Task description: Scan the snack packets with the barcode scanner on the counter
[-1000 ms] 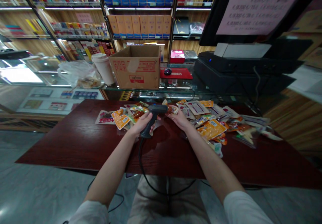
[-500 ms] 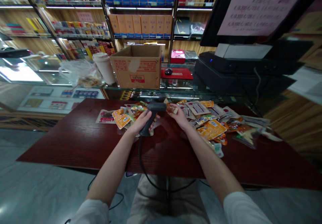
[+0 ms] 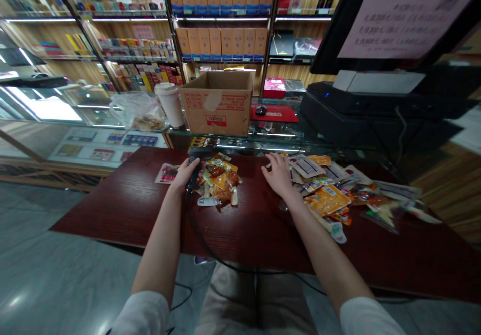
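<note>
My left hand point(image 3: 184, 174) is wrapped round the grip of a black handheld barcode scanner point(image 3: 194, 167), at the left edge of a small heap of food packets point(image 3: 220, 179). These are shiny, orange and clear, with brown food inside. The scanner's head points right, over the back of that heap. To the right, my right hand point(image 3: 278, 174) is palm down with its fingers apart and nothing visible in them. It is beside the left edge of a larger heap of packets point(image 3: 326, 199), orange, silver and clear. Whether its fingertips touch a packet I cannot tell.
The dark red wooden table point(image 3: 124, 209) carries both heaps. Behind it, a glass counter holds an open cardboard box point(image 3: 218, 112), a white lidded cup point(image 3: 170, 105), a plastic bag point(image 3: 137, 112) and a mouse point(image 3: 260, 110). A monitor point(image 3: 394, 19) stands at right. The scanner's cable point(image 3: 210, 252) hangs over the table's front edge.
My left hand has moved left with the barcode scanner, uncovering the left heap. My right hand has let go of the small packet it held at the scanner's front and moved towards the right heap.
</note>
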`<state>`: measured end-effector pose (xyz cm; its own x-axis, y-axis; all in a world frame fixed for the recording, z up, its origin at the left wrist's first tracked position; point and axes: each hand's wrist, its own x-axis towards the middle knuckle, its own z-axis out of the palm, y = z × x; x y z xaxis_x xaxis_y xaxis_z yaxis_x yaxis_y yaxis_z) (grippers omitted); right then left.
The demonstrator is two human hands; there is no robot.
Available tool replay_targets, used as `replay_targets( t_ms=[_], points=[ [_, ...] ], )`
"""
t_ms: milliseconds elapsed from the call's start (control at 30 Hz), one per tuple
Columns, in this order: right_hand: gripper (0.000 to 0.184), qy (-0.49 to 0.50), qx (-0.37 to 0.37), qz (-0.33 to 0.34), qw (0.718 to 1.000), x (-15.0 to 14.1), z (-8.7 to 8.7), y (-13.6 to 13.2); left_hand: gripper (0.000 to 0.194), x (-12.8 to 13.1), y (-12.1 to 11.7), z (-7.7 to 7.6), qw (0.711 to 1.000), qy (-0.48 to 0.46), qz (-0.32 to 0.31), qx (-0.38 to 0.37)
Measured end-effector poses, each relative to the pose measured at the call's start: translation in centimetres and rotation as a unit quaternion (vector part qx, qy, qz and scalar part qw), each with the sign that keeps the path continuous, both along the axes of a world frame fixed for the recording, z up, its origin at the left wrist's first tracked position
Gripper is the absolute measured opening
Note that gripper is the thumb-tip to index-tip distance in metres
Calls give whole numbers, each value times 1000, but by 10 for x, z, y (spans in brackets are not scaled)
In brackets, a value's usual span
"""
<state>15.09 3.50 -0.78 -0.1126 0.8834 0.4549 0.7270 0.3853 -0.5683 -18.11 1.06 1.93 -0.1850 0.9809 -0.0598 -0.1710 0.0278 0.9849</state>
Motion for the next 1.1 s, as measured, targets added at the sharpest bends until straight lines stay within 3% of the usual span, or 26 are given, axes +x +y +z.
replay_targets(
  t_ms=[133,267,367,433,600,700,833,967,1100],
  points=[
    [53,16,-168,100,981,-58,-5,10,34,0,3,-4,1000,3,-9,4],
    [45,23,-240,130,962,-88,-24,27,36,4,2,-3,1000,17,-19,-6],
    [48,125,-241,92,958,-82,-33,36,38,6,2,-3,999,14,-31,-12],
    [51,231,-248,84,937,-70,-34,36,39,6,2,-3,999,12,-38,-14],
    [32,462,-317,164,812,-34,-24,27,39,15,-9,4,999,22,-34,10],
    [37,505,-308,168,789,-19,-16,24,42,29,-20,10,998,3,-39,45],
    [43,534,-298,156,776,-13,-12,23,49,53,-32,14,990,-38,-128,50],
    [45,591,-320,143,727,-16,-15,24,54,74,-41,12,973,-51,-225,9],
    [43,642,-344,130,673,-18,-16,24,59,86,-47,10,967,-56,-250,-10]
  ],
)
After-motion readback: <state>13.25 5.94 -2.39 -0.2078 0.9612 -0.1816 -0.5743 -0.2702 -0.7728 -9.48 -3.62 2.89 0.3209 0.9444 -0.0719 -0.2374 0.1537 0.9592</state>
